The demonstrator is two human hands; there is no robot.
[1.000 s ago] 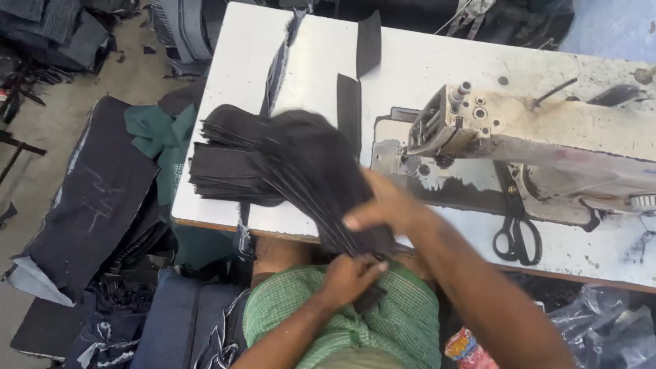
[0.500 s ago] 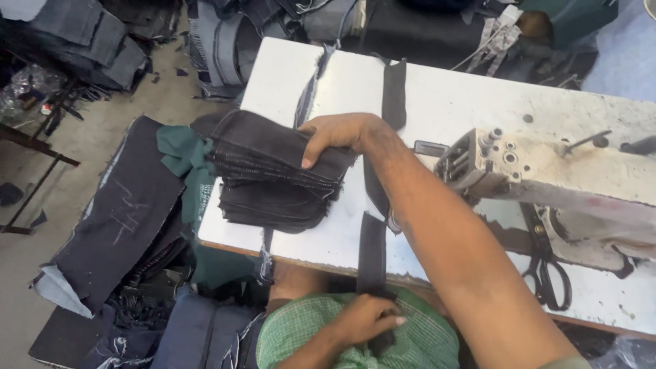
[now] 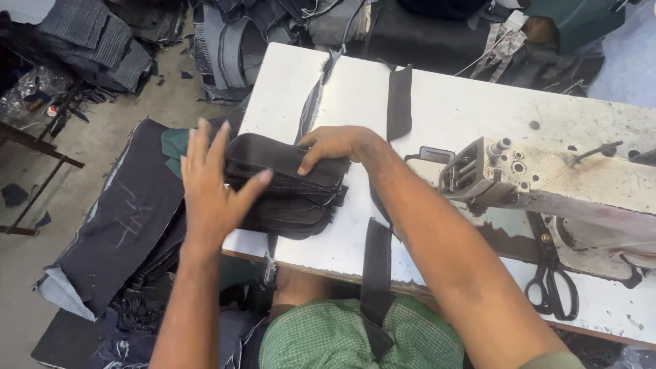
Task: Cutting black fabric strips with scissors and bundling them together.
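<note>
Stack of dark denim pieces [image 3: 287,188] at desk [image 3: 451,116] left edge, long axis left-right. Right hand [image 3: 335,145] grips top, fingers curled; left hand [image 3: 212,184] flat, spread, pressing left end.

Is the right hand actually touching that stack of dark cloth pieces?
Touching. The head view shows the right hand lying on top of the stack of dark cloth pieces, fingers curled over its upper edge, no gap.
</note>
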